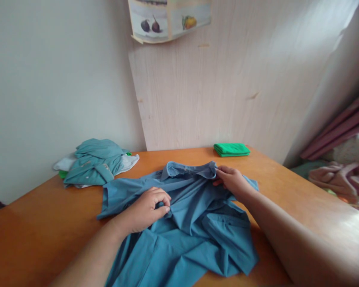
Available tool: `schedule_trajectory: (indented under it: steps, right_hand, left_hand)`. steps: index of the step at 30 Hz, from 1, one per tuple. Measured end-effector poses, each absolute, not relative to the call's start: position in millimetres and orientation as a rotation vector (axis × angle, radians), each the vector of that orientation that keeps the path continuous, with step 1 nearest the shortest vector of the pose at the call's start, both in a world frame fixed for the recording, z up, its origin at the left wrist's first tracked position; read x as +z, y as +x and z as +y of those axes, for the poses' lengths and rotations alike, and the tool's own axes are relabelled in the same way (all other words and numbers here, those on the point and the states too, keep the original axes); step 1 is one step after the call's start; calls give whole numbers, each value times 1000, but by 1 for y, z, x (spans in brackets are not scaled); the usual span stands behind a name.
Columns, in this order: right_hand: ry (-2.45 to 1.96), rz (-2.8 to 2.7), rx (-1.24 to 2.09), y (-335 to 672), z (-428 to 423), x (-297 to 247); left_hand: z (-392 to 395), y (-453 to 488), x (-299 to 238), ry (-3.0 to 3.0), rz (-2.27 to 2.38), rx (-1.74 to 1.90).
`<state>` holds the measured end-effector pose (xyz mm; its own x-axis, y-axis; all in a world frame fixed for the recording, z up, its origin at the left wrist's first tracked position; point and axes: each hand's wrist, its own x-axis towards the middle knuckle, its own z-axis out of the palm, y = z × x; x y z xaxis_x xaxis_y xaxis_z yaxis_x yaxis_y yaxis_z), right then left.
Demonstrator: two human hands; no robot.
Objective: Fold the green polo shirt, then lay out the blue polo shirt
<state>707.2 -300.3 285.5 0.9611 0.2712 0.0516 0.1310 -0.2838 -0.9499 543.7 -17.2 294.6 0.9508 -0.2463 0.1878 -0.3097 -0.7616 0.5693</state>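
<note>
A blue short-sleeved shirt (179, 239) lies spread and wrinkled on the table, its collar at the far side and its lower part toward me. My right hand (230, 179) pinches the right end of the collar between thumb and fingers. Over the left chest of the shirt, my left hand (151, 207) is curled, thumb and forefinger pinched on a bit of the fabric. One sleeve reaches out to the left; the other is partly hidden behind my right hand and forearm.
A rumpled pile of clothes (92, 163) sits at the table's back left. A folded green cloth (231, 149) rests near the back right edge of the orange-brown table (26, 231). Behind stands a pale board (227, 95); crumpled pinkish fabric (335, 179) lies beyond the right edge.
</note>
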Motion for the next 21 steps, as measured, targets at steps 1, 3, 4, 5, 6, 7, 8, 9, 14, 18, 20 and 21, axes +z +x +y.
schedule_trajectory:
  steps: [1, 3, 4, 5, 6, 7, 8, 9, 14, 18, 20, 21]
  right_hand:
    - [-1833, -290, 130, 707, -300, 285]
    - [-1800, -306, 67, 709, -301, 285]
    - [-1788, -325, 23, 709, -302, 284]
    - [-1777, -346, -24, 710, -303, 284]
    - [-1765, -366, -67, 710, -305, 285]
    - [-1753, -379, -98, 710, -306, 286]
    - [-1742, -382, -116, 709, -306, 287]
    - [-1728, -376, -121, 709, -307, 289]
    - [-1641, -336, -40, 707, -308, 292]
    - [-1618, -332, -1, 713, -310, 287]
    - [-1576, -300, 25, 716, -310, 284]
    - [-1546, -284, 37, 716, -310, 283]
  left_hand:
    - [-17, 543, 296, 2422, -358, 103]
    - [-17, 542, 296, 2322, -306, 10]
    - [-16, 542, 295, 2286, -291, -9]
    - [-16, 543, 294, 2269, -276, 16]
    - [-15, 545, 292, 2276, -254, 91]
    - [-14, 547, 290, 2311, -229, 197]
    - [-13, 549, 287, 2368, -206, 315]
    - [-11, 552, 285, 2437, -190, 420]
    - [-3, 563, 273, 2725, -270, 512]
    - [0, 565, 274, 2631, -234, 549]
    - [2, 565, 279, 2456, -153, 587]
    - [4, 564, 281, 2366, -102, 607]
